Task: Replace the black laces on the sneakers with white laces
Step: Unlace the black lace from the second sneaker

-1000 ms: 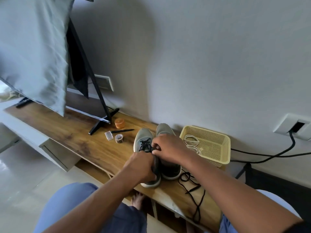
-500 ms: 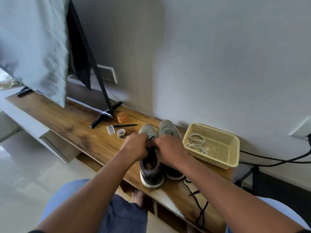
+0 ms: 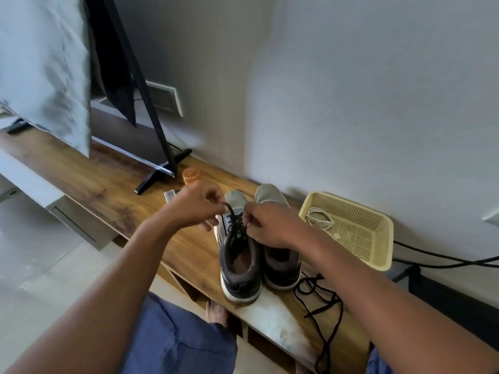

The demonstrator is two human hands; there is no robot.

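Note:
Two grey sneakers stand side by side on the wooden shelf (image 3: 113,195), toes to the wall. The left sneaker (image 3: 239,268) still carries its black lace (image 3: 234,222). My left hand (image 3: 194,206) pinches one end of that lace above the shoe's left side. My right hand (image 3: 270,225) pinches the lace at the eyelets, resting over the right sneaker (image 3: 280,263). A loose black lace (image 3: 324,300) lies tangled on the shelf at the right. White laces (image 3: 320,217) lie coiled in the yellow basket (image 3: 378,255).
A TV on a black stand (image 3: 159,168) covered with grey cloth fills the left. A small orange jar (image 3: 191,176) and a small clear box (image 3: 170,196) sit behind my left hand. Black cables (image 3: 442,259) run along the wall at right.
Both hands have lifted from gripping the shoe's collar to the lacing. My left hand has drawn a black lace end up and out to the left.

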